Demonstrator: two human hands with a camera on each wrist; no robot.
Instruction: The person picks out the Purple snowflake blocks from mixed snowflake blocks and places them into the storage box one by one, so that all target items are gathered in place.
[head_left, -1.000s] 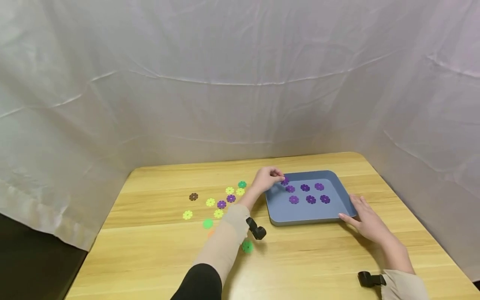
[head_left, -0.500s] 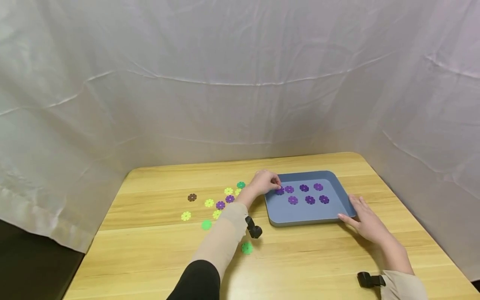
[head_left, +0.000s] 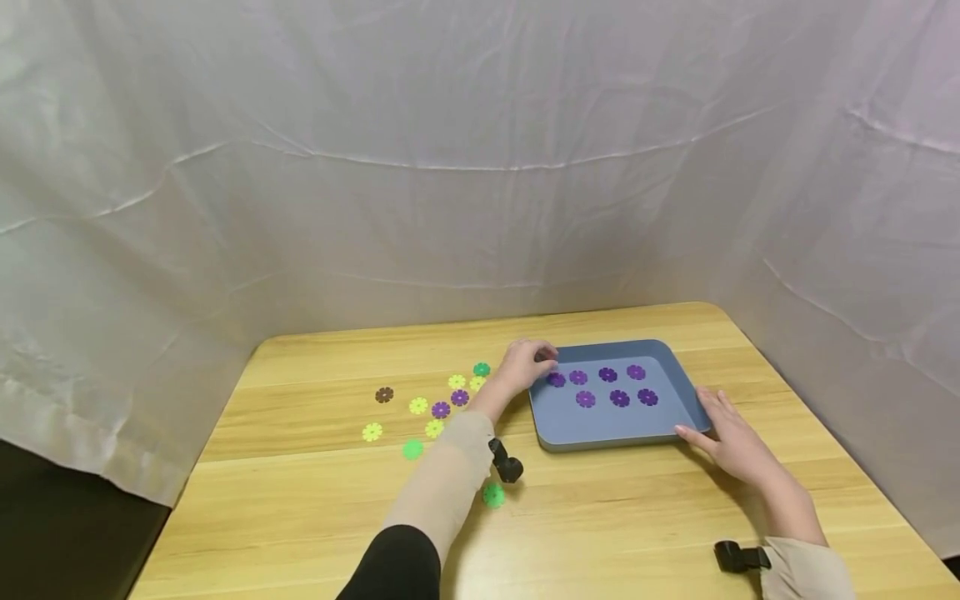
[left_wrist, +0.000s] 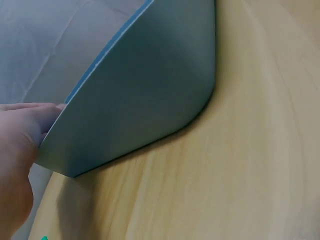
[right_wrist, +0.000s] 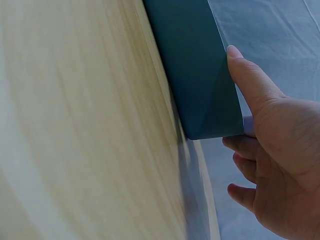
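Note:
A blue-grey tray holds several purple flower-shaped discs in two rough rows. My left hand hovers over the tray's left rim, thumb and fingers apart and loosely bent. Just below its fingertips lies the leftmost purple disc, flat on the tray floor. In the left wrist view that hand reaches past the tray's outer wall, which hides the fingertips. My right hand rests against the tray's near right corner, thumb on the front side and fingers along the right side. The right wrist view shows its thumb touching the wall.
Left of the tray, loose discs lie on the wooden table: two purple ones, several yellow ones, a brown one and several green ones. My left forearm crosses above part of this area. A pale curtain stands behind the table.
My left hand has lowered a purple disc from the tray's back left edge onto its floor and let go, fingers rising slightly off it. The right hand has stayed at the corner.

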